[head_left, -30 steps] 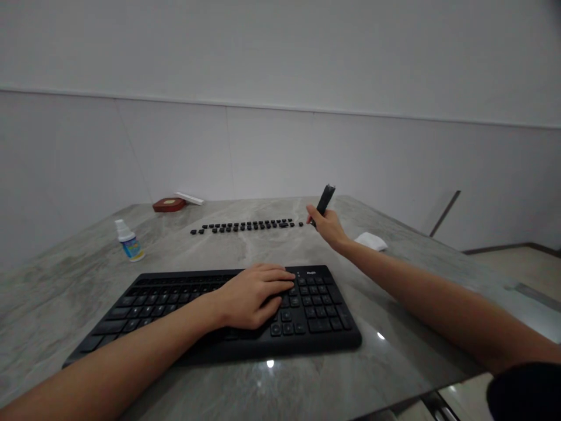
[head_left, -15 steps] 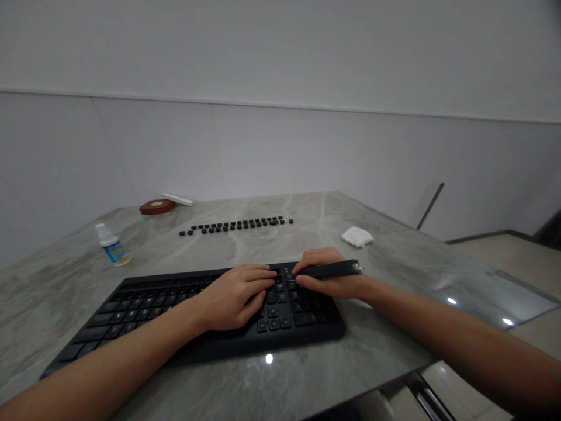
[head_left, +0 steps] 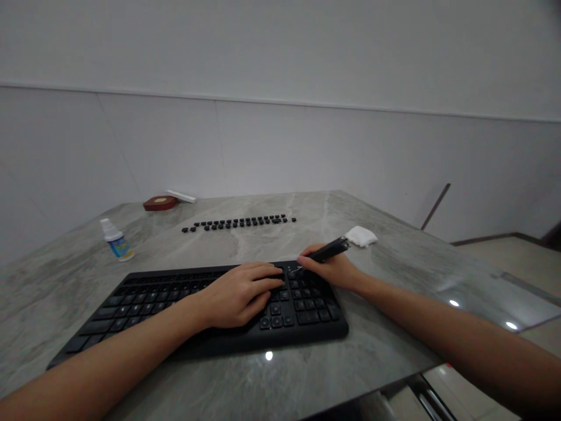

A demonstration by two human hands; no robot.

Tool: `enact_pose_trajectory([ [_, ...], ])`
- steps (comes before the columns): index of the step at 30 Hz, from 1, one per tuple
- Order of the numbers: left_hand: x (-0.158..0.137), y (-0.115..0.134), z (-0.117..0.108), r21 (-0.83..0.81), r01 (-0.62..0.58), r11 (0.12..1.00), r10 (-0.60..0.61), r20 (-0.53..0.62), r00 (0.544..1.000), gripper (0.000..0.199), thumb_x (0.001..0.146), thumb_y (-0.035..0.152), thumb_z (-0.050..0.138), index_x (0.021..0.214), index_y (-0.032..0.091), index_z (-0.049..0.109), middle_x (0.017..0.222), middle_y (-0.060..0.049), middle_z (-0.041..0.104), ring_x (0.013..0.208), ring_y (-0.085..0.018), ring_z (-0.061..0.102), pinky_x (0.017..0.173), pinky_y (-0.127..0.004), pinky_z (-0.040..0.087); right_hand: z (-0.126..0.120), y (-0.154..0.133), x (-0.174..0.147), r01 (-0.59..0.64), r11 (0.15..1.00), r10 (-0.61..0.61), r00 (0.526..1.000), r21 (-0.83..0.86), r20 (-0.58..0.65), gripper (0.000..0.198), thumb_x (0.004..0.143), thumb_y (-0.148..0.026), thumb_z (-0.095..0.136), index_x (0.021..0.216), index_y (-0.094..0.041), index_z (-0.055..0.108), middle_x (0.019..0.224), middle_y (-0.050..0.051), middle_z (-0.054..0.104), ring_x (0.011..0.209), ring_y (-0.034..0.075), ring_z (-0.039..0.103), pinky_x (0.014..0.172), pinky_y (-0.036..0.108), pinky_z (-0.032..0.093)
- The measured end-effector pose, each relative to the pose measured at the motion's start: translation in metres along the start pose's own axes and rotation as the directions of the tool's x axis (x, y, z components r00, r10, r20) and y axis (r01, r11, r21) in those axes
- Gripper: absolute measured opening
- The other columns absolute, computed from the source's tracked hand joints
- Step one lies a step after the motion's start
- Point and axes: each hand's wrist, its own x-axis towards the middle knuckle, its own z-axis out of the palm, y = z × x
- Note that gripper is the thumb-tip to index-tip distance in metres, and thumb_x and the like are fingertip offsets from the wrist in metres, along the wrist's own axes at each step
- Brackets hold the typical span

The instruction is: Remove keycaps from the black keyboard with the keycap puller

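A black keyboard (head_left: pixel 193 345) lies on the marbled grey table, slightly angled. My left hand (head_left: pixel 243 294) rests flat on it, fingers stretched over the keys left of the number pad. At the number pad's top edge, my right hand (head_left: pixel 331 268) is closed around a slim black keycap puller (head_left: pixel 329 250). Its thin metal wires point down at the top row of keys; whether they grip a key cannot be made out. Behind the keyboard, several loose black keycaps (head_left: pixel 239 223) lie in two rows.
To the left stands a small white spray bottle (head_left: pixel 117 241) with a blue label. A reddish-brown box (head_left: pixel 160 203) and a white strip (head_left: pixel 181 196) lie near the wall. A folded white cloth or tissue (head_left: pixel 361 236) sits beyond my right hand. The table's right edge drops to a tiled floor.
My right hand has lifted slightly and turned the puller steeper, so its wire tip now shows over the top keys. My left hand stays on the keyboard. The view has shifted slightly.
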Motion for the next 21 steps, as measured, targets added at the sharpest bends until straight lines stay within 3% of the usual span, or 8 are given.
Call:
enact_pose_trajectory([
  [5, -0.0003, -0.0001, -0.0018, -0.003, 0.026, 1.000, -0.026, 0.057, 0.998, 0.040, 0.094, 0.023, 0.045, 0.134, 0.024, 0.050, 0.145, -0.009, 0.043, 0.132, -0.027, 0.041, 0.109, -0.048, 0.038, 0.0039, 0.0018, 0.0027, -0.023, 0.999, 0.022, 0.999, -0.031, -0.039, 0.019, 0.083, -0.032, 0.057, 0.076, -0.019, 0.069, 0.072, 0.002, 0.068, 0.067, 0.015, 0.061, 0.064, 0.028, 0.046],
  [15, -0.0014, -0.0025, -0.0004, 0.021, 0.070, 0.997, -0.071, 0.110, 0.991, 0.043, 0.095, 0.028, 0.044, 0.138, 0.027, 0.045, 0.148, -0.007, 0.038, 0.136, -0.029, 0.035, 0.110, -0.051, 0.033, 0.0057, 0.0072, 0.0058, -0.149, 0.989, 0.148, 0.982, 0.008, -0.117, 0.016, 0.077, -0.026, 0.059, 0.066, -0.017, 0.066, 0.063, 0.001, 0.062, 0.063, 0.015, 0.056, 0.061, 0.028, 0.042],
  [21, -0.0011, -0.0018, -0.0007, -0.002, 0.064, 0.998, -0.064, 0.085, 0.994, 0.042, 0.095, 0.027, 0.045, 0.137, 0.027, 0.047, 0.147, -0.008, 0.040, 0.135, -0.029, 0.037, 0.109, -0.051, 0.035, 0.0099, 0.0043, 0.0050, -0.048, 0.999, 0.049, 0.990, 0.013, -0.131, 0.017, 0.069, -0.009, 0.052, 0.068, -0.018, 0.066, 0.073, 0.002, 0.066, 0.073, 0.017, 0.058, 0.069, 0.030, 0.045],
])
